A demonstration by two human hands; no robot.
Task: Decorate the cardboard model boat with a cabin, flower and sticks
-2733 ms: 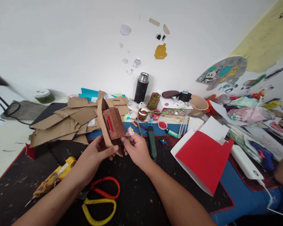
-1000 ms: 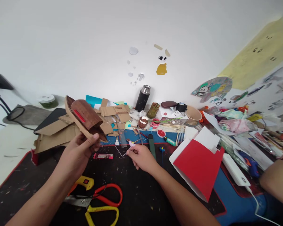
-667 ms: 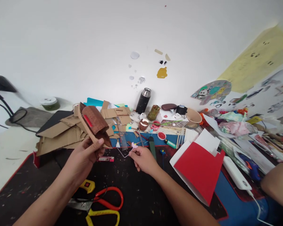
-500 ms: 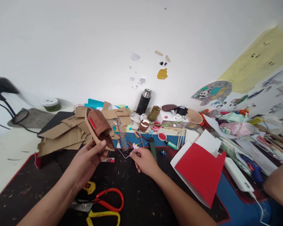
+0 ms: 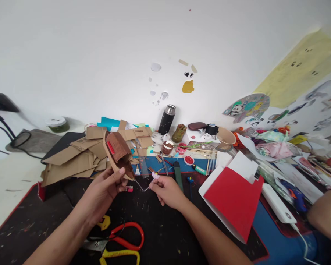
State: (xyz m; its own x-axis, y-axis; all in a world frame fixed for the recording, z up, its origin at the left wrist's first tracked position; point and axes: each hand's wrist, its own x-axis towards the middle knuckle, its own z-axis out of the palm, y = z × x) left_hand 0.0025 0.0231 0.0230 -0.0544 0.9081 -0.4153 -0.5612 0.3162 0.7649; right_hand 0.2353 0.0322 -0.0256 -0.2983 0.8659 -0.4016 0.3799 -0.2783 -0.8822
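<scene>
A brown slipper-shaped piece point(image 5: 118, 149) with a small red strip on it is gripped by my left hand point(image 5: 109, 186), tilted above the dark mat. My right hand point(image 5: 165, 189) pinches a small pale purple flower point(image 5: 155, 175) on a thin whitish stem point(image 5: 141, 187). The stem bends and runs left toward the lower end of the brown piece; whether it is attached there I cannot tell. Below my left hand lie scissors point(image 5: 127, 235) with red and yellow handles and a yellow cutter point(image 5: 104, 222).
Cardboard scraps point(image 5: 71, 158) are piled at the left. Behind my hands stand a black flask point(image 5: 167, 119), a brown cup point(image 5: 167, 147) and a red paint dish point(image 5: 189, 160). Red card point(image 5: 234, 198) and a white power strip point(image 5: 277, 202) lie right. Another person's arm point(image 5: 327, 213) shows at the right edge.
The brown piece has shifted slightly right and down in my left hand. My right hand and the flower have moved slightly left and down. The whole view has shifted a little.
</scene>
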